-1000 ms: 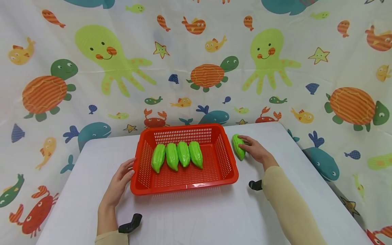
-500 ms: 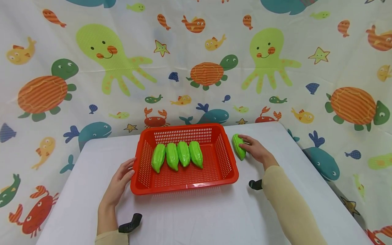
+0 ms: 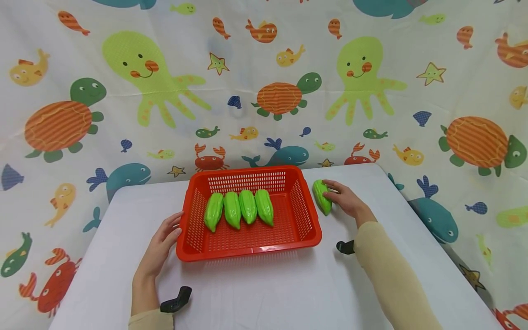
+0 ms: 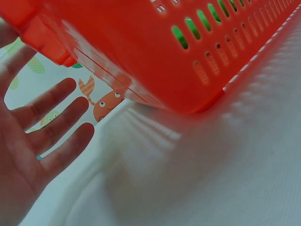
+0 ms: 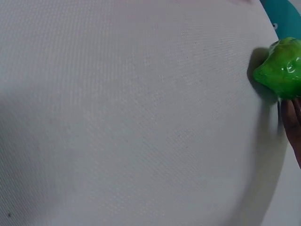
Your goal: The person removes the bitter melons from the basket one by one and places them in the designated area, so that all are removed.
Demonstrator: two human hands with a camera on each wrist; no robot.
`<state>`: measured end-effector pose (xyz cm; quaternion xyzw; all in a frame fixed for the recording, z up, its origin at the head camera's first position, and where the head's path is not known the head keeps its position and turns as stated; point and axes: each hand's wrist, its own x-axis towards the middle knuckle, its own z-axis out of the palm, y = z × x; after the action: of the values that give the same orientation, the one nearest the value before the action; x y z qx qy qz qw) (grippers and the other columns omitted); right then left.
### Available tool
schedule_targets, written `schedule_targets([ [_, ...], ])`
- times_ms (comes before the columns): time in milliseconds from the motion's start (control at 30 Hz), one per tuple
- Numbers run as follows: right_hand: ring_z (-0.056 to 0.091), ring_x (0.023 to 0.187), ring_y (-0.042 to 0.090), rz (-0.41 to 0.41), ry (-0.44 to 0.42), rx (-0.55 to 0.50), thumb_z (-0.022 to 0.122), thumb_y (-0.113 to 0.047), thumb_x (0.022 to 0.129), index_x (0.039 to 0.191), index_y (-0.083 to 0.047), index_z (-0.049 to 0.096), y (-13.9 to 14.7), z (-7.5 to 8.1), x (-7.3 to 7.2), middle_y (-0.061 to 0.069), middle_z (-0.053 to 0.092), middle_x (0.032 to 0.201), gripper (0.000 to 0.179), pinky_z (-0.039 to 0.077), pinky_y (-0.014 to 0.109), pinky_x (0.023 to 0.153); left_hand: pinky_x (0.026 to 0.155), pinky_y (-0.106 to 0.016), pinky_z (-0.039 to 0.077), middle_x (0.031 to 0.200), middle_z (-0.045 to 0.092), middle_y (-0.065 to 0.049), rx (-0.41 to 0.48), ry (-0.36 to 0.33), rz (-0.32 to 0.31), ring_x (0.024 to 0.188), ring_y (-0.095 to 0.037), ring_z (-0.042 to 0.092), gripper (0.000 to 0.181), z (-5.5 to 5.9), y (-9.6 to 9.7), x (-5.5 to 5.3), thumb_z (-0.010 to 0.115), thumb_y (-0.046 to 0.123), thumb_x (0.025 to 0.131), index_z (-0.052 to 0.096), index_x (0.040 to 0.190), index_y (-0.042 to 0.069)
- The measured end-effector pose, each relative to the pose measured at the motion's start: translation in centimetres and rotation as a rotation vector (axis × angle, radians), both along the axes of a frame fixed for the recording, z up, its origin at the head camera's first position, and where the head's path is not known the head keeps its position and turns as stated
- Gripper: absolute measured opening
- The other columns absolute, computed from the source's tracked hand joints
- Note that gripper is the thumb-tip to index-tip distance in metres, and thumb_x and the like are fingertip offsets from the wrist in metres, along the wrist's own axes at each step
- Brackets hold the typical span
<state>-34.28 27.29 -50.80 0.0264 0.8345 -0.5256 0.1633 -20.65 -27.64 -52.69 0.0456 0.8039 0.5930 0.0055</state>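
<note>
In the head view, a red plastic basket (image 3: 251,251) holds several glossy green bitter gourds (image 3: 232,211) in a row toward its left side. My left hand (image 3: 162,240) is beside the basket's left wall, fingertips at the rim. Its fingers (image 4: 51,136) are spread and relaxed in the left wrist view. Another bitter gourd (image 3: 321,198) lies on the table right of the basket. My right hand (image 3: 344,200) rests against that gourd's right side with thumb and fingertips. Only the tip of this gourd (image 5: 282,70) and part of the fingers (image 5: 291,125) show in the right wrist view.
A white cloth covers the table (image 3: 247,293). Behind and around it hangs a curtain (image 3: 231,41) printed with sea animals. Black wrist mounts (image 3: 176,300) stick out near both sleeves.
Both hands, the basket and the gourds stay where they were. Only the head view has shifted very slightly.
</note>
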Motion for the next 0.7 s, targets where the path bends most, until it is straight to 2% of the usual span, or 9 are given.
schedule_targets([
  [133, 0.022, 0.143, 0.038, -0.003, 0.045, 0.033, 0.058, -0.036, 0.098, 0.154, -0.026, 0.032, 0.3, 0.7, -0.3, 0.012, 0.025, 0.159, 0.062, 0.023, 0.061, 0.111, 0.099, -0.033, 0.043, 0.152, 0.036, -0.010, -0.011, 0.001, 0.007, 0.133, -0.021, 0.040, 0.054, 0.0, 0.0, 0.0, 0.048, 0.036, 0.102, 0.032, 0.153, 0.028],
  [267, 0.023, 0.143, 0.038, -0.023, 0.093, 0.024, 0.057, -0.031, 0.100, 0.155, -0.019, 0.029, 0.6, 2.0, -0.6, 0.015, 0.027, 0.158, 0.063, 0.023, 0.060, 0.112, 0.100, -0.037, 0.043, 0.152, 0.036, -0.010, -0.009, 0.000, 0.003, 0.131, -0.016, 0.040, 0.054, 0.0, 0.1, 0.0, 0.048, 0.036, 0.101, 0.032, 0.153, 0.028],
  [500, 0.026, 0.143, 0.037, -0.052, 0.172, 0.040, 0.058, -0.031, 0.099, 0.155, -0.012, 0.025, 0.3, 4.4, -1.2, 0.016, 0.028, 0.157, 0.067, 0.025, 0.054, 0.113, 0.093, -0.018, 0.042, 0.151, 0.036, -0.013, 0.006, 0.010, -0.019, 0.126, -0.004, 0.041, 0.052, -0.1, -0.1, -0.1, 0.047, 0.032, 0.103, 0.033, 0.152, 0.026],
  [700, 0.028, 0.142, 0.037, -0.079, 0.232, 0.004, 0.059, -0.031, 0.099, 0.155, -0.014, 0.026, -1.0, 7.0, -1.4, 0.015, 0.028, 0.157, 0.067, 0.026, 0.054, 0.113, 0.092, -0.018, 0.043, 0.151, 0.036, -0.013, 0.018, 0.016, -0.024, 0.125, -0.004, 0.041, 0.052, -0.1, -0.2, -0.2, 0.047, 0.032, 0.103, 0.032, 0.153, 0.026],
])
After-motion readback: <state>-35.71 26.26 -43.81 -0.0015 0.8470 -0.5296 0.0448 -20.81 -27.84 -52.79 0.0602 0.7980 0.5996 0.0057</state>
